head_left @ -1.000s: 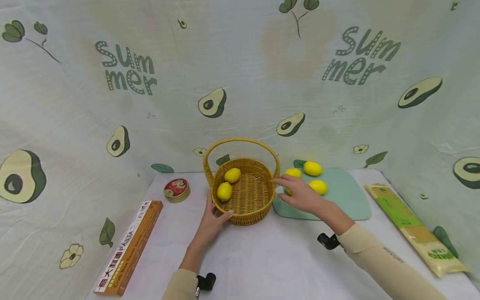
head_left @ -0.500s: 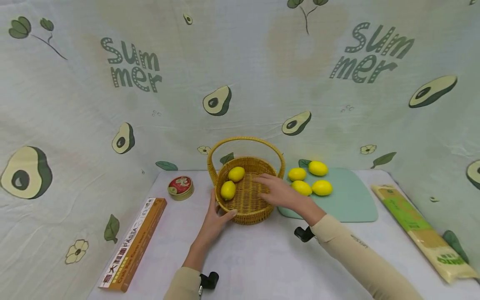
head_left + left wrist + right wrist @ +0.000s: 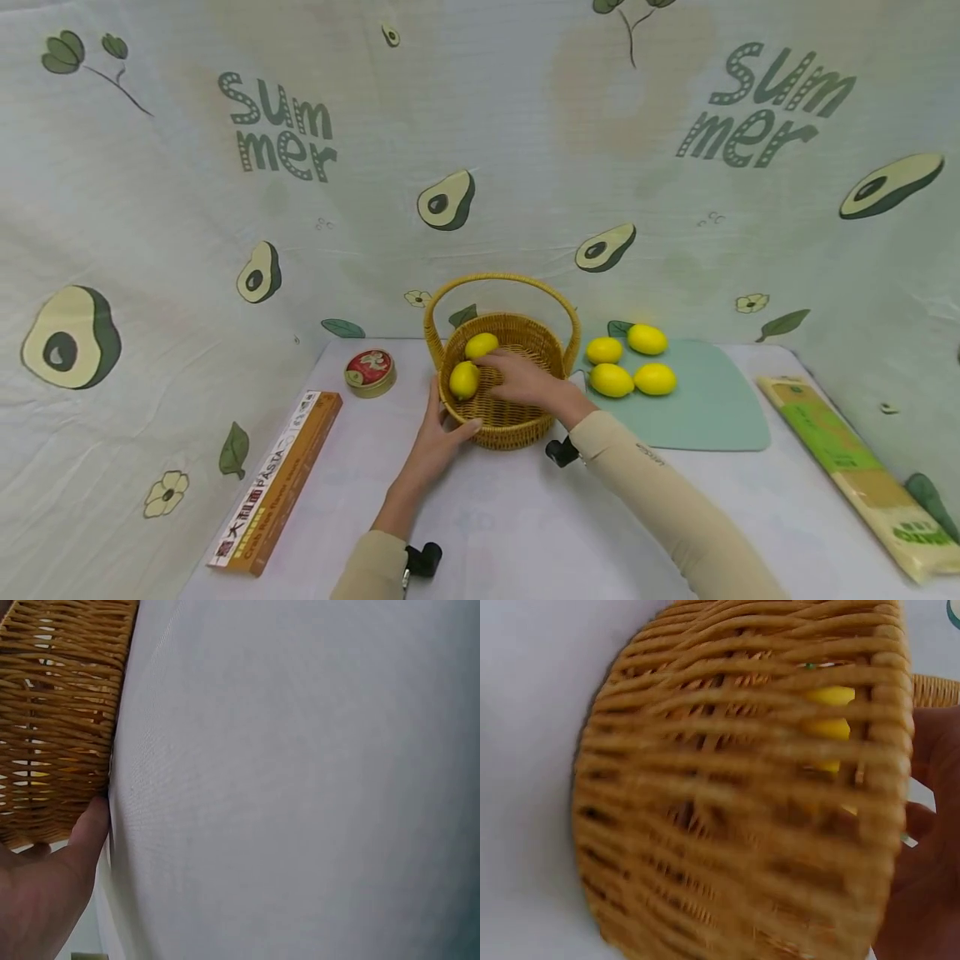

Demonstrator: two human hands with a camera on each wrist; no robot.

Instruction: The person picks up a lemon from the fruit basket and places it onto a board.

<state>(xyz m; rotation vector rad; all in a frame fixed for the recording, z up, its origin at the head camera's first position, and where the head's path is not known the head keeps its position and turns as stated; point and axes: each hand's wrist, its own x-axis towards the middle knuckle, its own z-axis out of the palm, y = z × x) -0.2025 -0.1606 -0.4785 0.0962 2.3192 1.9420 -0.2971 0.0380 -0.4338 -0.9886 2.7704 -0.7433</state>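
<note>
Two yellow lemons, one at the back (image 3: pixel 482 345) and one in front (image 3: pixel 464 380), lie in the left part of a woven wicker basket (image 3: pixel 501 437) with a tall arched handle. From the front left, my left hand (image 3: pixel 435 437) rests against the basket's outer wall, thumb across the front and fingers along the side. In the left wrist view a fingertip presses low on the weave. My right hand (image 3: pixel 521 382) reaches over the right rim into the basket, its fingertips at the front lemon, thumb apart. In the right wrist view the basket wall hides much of that hand.
Several more lemons (image 3: pixel 611 380) lie on a pale green board (image 3: pixel 712 408) right of the basket. A round red-topped tin (image 3: pixel 370 372) and a long pasta box (image 3: pixel 277 483) are on the left. A noodle packet (image 3: pixel 855 467) lies far right. A patterned cloth (image 3: pixel 525 192) hangs behind.
My right hand has moved left from the basket's right rim into the basket, up to the front lemon. My left hand has stayed on the basket. The head view has shifted slightly.
</note>
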